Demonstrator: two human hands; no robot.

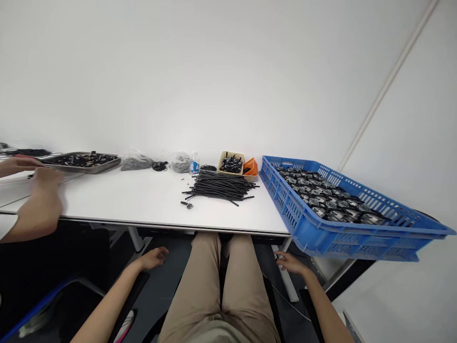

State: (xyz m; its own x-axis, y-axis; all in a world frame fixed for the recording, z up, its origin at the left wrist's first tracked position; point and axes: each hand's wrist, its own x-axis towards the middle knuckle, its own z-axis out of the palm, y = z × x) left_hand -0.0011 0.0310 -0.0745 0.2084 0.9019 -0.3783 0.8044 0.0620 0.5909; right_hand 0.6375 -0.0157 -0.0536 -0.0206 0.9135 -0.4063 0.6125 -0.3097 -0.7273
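Holds nothing in the left grip (154, 258): released, fingers loosely curled, hanging below the front edge of the white tabletop (124, 200), just left of the beige-trousered knees (217, 267). Holds nothing in the right grip (291, 263) either: released, fingers spread and slightly bent, on the other side of the knees, likewise under the tabletop edge.

Finds the blue crate (307, 228) nearest, just above and to the outer side of the right grip, not touching it. Overhangs the tabletop's corner there, filled with rows of round black-and-metal parts (321, 197).

Finds a pile of black tubes (221, 186) up and ahead, between the two grips and well apart from both, with one small black piece (188, 205) lying loose on the near side of the pile, closer to the left grip.

Shows, beyond the tubes, a beige bin (232, 153) of black parts, an orange bin (252, 164) right beside it, a small bottle (194, 166) and clear bags (135, 162).

Shows, far out past the left grip, a co-worker's hand (44, 181) on the tabletop, blurred, beside a metal tray (110, 164) of dark parts.
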